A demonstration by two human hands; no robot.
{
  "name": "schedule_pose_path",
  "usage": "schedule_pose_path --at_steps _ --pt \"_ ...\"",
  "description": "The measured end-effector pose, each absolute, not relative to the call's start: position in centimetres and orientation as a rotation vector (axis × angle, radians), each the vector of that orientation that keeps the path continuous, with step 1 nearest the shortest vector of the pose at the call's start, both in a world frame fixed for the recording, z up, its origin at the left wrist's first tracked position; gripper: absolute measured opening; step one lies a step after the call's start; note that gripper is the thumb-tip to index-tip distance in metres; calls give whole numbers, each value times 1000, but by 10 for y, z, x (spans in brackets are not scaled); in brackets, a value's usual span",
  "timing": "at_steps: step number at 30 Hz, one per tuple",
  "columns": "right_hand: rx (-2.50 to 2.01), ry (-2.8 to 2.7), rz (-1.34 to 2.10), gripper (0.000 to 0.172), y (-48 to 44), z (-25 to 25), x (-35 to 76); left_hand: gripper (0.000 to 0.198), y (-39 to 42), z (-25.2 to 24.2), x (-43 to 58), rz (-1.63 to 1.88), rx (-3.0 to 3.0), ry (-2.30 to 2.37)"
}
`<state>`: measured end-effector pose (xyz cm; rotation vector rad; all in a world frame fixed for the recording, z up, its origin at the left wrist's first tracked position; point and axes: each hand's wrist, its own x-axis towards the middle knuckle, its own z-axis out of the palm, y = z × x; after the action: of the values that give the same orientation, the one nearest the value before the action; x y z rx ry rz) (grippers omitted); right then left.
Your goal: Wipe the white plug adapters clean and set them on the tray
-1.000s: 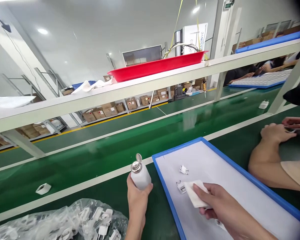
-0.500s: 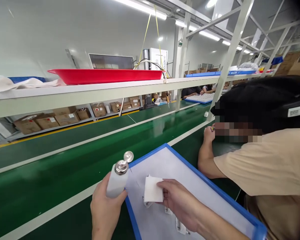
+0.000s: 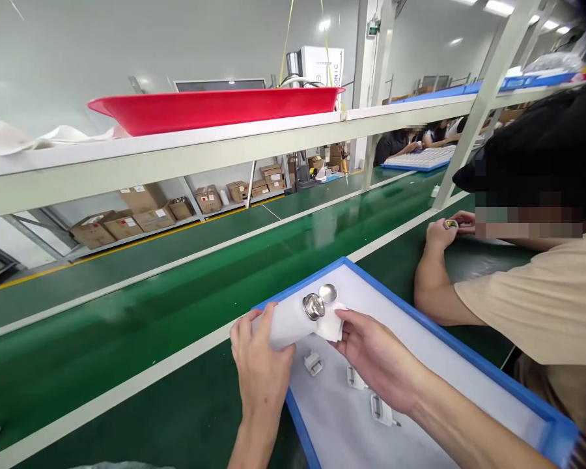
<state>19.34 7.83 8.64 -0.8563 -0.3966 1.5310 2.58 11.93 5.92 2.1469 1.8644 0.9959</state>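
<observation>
Left hand (image 3: pixel 261 358) I see wrapped round tilted white bottle (image 3: pixel 288 320), metal lid (image 3: pixel 328 294) open, mouth just beside white cloth (image 3: pixel 329 326); right hand (image 3: pixel 368 345) pinching cloth. Both over blue-rimmed tray (image 3: pixel 400 319), white plugs (image 3: pixel 314 363) inside.

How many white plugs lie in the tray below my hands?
3: left plug, below the bottle; middle plug, partly behind the right hand; right plug, nearest you. More may be hidden.

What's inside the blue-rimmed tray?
In the blue-rimmed tray, three white plug pieces show, the middle one partly covered by the right hand. Anything behind that hand, its forearm, the white pad or the tilted white bottle can't be seen.
</observation>
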Motion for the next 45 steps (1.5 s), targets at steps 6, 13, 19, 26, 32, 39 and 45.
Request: schedule_pose_path --at_steps 6,13,19,26,32,39,45 --pt "-838 -335 1524 19 75 88 193 53 117 66 24 942 2373 1963" --pt "-877 -182 1540 26 73 83 189 51 113 67 23 849 2568 2075" --pt "-862 -88 1558 26 71 79 186 50 110 74 22 784 2667 2108" --pt "-846 -62 1565 24 73 83 182 48 111 80 19 769 2751 2126" --pt "-818 -20 1569 22 73 86 179 40 113 82 14 800 2787 2141" --pt "-791 19 1595 24 73 83 177 36 111 87 14 807 2824 2153" --pt "-768 33 1599 25 73 79 175 35 110 89 9 788 2902 2114"
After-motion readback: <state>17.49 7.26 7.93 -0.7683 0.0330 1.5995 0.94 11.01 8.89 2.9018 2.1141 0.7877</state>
